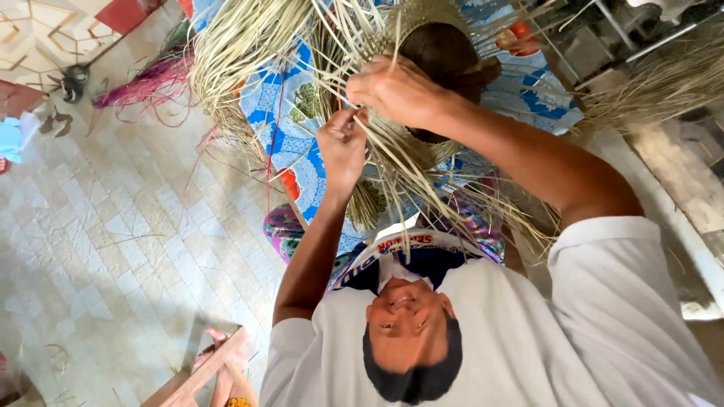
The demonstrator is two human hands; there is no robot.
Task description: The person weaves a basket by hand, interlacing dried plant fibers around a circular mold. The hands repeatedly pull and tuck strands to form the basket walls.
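My left hand (pixel 343 143) pinches a few pale straw strips (pixel 392 162) just below a partly woven straw piece (pixel 422 19). That piece sits over a dark brown rounded mould (pixel 445 53). My right hand (pixel 396 90) is closed on other strips against the mould's lower edge, touching the weave. Long loose strips fan out from the weave toward my white shirt (pixel 528 332) and off to the upper left. The two hands are close together, almost touching.
A blue patterned cloth (pixel 275 98) lies under the work. Pink dyed straw (pixel 151 83) rests on the pale tiled floor (pixel 113 226) at upper left. A wooden stool (pixel 211 373) stands at the bottom left. More dry straw (pixel 664 83) lies on a bench at the right.
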